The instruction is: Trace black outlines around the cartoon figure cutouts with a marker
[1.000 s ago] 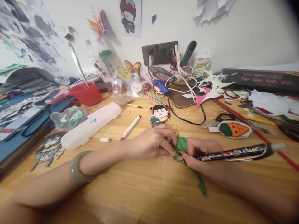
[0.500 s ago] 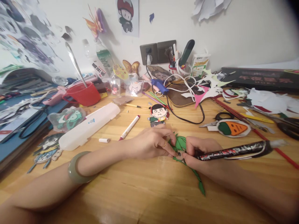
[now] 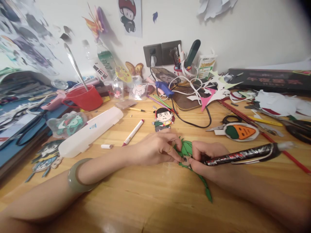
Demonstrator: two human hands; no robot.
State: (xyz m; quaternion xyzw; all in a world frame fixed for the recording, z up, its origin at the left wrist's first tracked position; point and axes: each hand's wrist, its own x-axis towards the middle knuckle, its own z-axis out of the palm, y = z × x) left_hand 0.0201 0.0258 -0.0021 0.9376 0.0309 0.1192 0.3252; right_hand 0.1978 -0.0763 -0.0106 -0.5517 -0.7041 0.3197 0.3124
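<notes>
A green-haired paper cut-out figure point(image 3: 187, 148) lies on the wooden table between my hands, its long green tail trailing toward me. My left hand point(image 3: 161, 149), with a ring on one finger, has its fingers curled on the figure's left side and holds it. In my right hand point(image 3: 209, 158) is a black pen point(image 3: 245, 153), gripped near its lower end and slanting up to the right. The pen's tip is hidden by my fingers, close to the figure's face. Just beyond stands out a black-haired cartoon cut-out point(image 3: 164, 119), flat on the table.
Left of my hands lie an uncapped marker point(image 3: 133, 132), its cap point(image 3: 107, 146) and a translucent pencil case point(image 3: 91, 132). A red mug point(image 3: 84, 98) stands farther back. On the right are a carrot cut-out point(image 3: 240, 132), scissors point(image 3: 300, 131) and paper scraps point(image 3: 279, 103); a black cable point(image 3: 190, 124) curves behind.
The whole scene has shifted slightly left in view. Both hands keep almost the same pose on the cut-out, and the pen is still in my right hand.
</notes>
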